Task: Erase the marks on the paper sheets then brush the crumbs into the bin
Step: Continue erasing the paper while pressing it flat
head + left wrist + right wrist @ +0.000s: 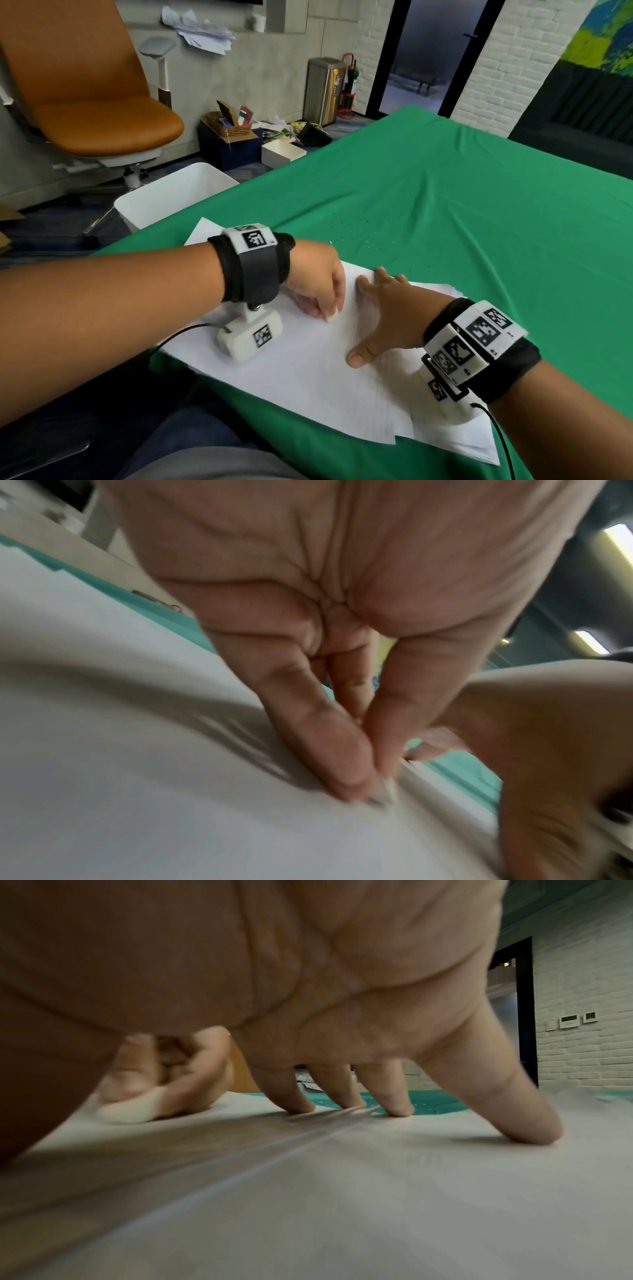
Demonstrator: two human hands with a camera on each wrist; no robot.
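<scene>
White paper sheets (308, 370) lie stacked on the green tablecloth (445, 192) near its front edge. My left hand (318, 284) pinches a small white eraser (332, 318) between fingertips and thumb and presses it on the top sheet (137, 777). The eraser (126, 1110) shows pale under that hand in the right wrist view, and only as a blurred tip (388, 791) in the left wrist view. My right hand (387, 315) lies flat with fingers spread, its fingertips (397, 1107) pressing the sheet (377, 1191) down just right of the eraser. Eraser crumbs (356, 229) are scattered on the cloth beyond the paper.
A white bin (174, 195) stands on the floor at the table's left edge. Behind it are an orange office chair (85, 96), boxes and a basket (233, 126), and a steel trash can (323, 90). The far half of the cloth is bare.
</scene>
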